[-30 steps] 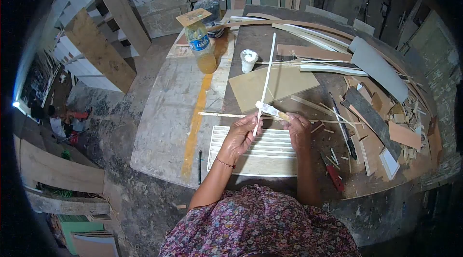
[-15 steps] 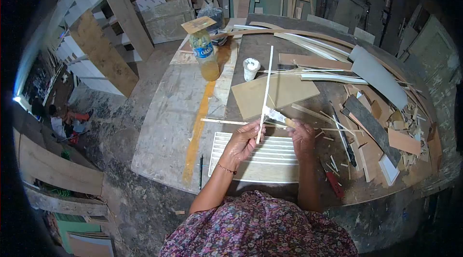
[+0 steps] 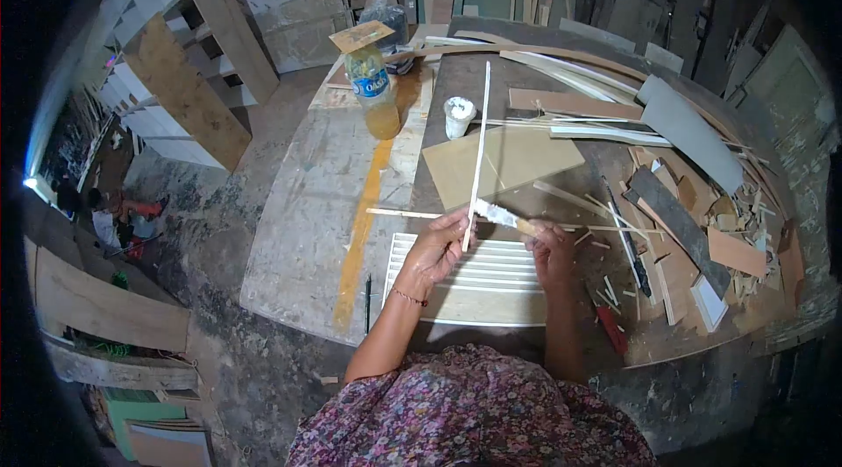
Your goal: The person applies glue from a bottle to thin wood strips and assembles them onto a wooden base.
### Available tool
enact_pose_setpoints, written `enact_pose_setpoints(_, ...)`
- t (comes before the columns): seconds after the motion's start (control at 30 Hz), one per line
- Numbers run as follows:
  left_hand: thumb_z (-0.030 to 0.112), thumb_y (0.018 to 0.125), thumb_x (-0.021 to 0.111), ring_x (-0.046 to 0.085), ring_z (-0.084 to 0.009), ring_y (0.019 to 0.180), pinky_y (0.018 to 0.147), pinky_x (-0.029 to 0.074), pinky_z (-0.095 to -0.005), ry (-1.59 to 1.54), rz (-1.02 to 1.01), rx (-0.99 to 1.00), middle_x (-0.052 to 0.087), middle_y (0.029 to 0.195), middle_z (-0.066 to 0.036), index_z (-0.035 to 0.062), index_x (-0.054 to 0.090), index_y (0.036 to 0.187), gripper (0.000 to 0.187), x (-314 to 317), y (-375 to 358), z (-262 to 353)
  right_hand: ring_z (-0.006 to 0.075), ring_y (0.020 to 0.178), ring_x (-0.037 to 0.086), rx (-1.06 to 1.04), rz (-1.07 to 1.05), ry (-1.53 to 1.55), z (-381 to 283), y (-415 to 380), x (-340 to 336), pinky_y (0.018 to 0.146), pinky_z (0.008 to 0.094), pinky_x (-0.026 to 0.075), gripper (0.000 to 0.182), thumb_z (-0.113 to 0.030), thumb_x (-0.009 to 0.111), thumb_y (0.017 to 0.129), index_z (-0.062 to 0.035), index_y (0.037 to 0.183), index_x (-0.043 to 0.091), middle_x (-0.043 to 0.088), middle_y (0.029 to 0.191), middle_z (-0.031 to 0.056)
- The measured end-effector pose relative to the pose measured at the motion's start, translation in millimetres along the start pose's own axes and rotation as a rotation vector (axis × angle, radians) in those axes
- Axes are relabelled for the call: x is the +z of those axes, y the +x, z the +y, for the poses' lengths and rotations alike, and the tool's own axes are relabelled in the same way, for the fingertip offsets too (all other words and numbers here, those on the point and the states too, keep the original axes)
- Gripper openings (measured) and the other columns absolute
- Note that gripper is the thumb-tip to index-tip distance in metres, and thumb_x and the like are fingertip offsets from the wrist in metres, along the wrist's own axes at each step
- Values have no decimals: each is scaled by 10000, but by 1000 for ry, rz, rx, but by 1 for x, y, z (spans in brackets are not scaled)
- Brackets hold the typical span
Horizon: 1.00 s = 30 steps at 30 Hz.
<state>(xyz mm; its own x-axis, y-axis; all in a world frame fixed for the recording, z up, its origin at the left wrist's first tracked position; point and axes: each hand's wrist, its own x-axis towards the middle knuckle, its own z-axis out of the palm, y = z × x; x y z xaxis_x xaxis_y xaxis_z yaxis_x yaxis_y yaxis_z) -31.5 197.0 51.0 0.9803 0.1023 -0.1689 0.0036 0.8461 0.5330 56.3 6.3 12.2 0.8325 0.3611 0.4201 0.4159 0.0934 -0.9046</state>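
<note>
Pinched in my left hand (image 3: 436, 252) is the lower end of a thin wooden strip (image 3: 482, 129), held upright. My right hand (image 3: 551, 249) is closed on the handle of a brush (image 3: 503, 214) with white material on its bristles. The brush tip touches or nearly touches the strip just above my left fingers. Beneath both hands lies a panel with parallel white slats (image 3: 474, 292), partly covered by my left hand and forearm. A cup of white paste (image 3: 458, 116) stands beyond the strip, beside a flat tan board (image 3: 526, 160).
A bottle (image 3: 374, 99) with a wooden piece on top stands at the back left. Offcuts (image 3: 737, 248), long strips and a rolled grey sheet (image 3: 688, 134) cover the right side. A red-handled tool (image 3: 611, 331) lies near the front edge. Another person (image 3: 110, 221) is on the far left.
The brush has tilted flatter and its tip has moved slightly left along the strip. Both hands are slightly shifted, and the strip's top is a little higher in view.
</note>
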Motion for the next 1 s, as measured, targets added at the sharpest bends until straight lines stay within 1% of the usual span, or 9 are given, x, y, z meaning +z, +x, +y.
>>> enact_pose_setpoints(0.03,27,822,500,549,-150,703,633,488,-232,65,-43,8,567,859,-96,-61,483,1096,289,-3,1,4,156,599,526,41,8,20,-3,4,-1,596,250,424,194,-88,493,800,73,887,557,568,717,97)
enact_pose_setpoints(0.1,22,818,504,547,-155,714,638,488,-240,48,-42,19,567,861,-100,-55,489,1092,284,2,4,8,156,638,535,318,54,639,-21,16,2,596,241,423,225,-128,503,821,61,935,546,585,787,100)
enact_pose_setpoints(0.3,4,799,528,561,-160,727,678,500,-263,75,-74,102,577,828,-102,-47,507,1066,273,10,4,12,143,665,530,279,164,739,-28,9,19,621,244,435,322,-181,520,831,68,1035,521,594,856,107)
enact_pose_setpoints(0.4,-1,788,543,571,-163,746,689,506,-279,167,-5,187,579,828,-98,-48,514,1031,250,16,7,16,130,692,527,324,174,598,-44,9,35,637,238,440,363,-183,533,825,78,1075,497,591,884,97)
enact_pose_setpoints(0.43,-2,786,547,573,-162,783,695,508,-283,164,9,228,578,855,-96,-40,517,997,216,14,12,14,128,742,539,353,119,486,-43,11,36,656,242,446,345,-163,538,821,76,1068,502,586,900,102)
enact_pose_setpoints(0.57,1,800,529,561,-142,803,719,497,-269,146,58,373,573,884,-94,-9,524,924,124,29,13,0,165,775,576,423,247,676,-53,13,57,676,267,457,319,-128,533,823,52,1084,492,574,916,125)
enact_pose_setpoints(0.7,-10,800,526,559,-145,794,743,482,-258,104,111,407,568,882,-88,-9,517,901,101,19,16,-21,179,810,584,372,302,739,-55,20,68,689,285,473,328,-113,549,813,45,1094,488,577,925,124)
enact_pose_setpoints(0.83,-9,811,512,558,-144,807,746,481,-259,83,140,416,564,900,-86,-3,512,906,96,20,16,-33,172,791,591,367,335,668,-56,25,71,685,280,501,274,-38,569,785,54,1041,528,591,896,112)
enact_pose_setpoints(1.0,-1,812,517,562,-143,805,745,482,-249,42,176,414,567,902,-88,-4,519,911,99,20,17,-35,183,812,593,364,322,627,-51,24,73,683,276,505,282,-12,580,770,65,1036,527,598,895,123)
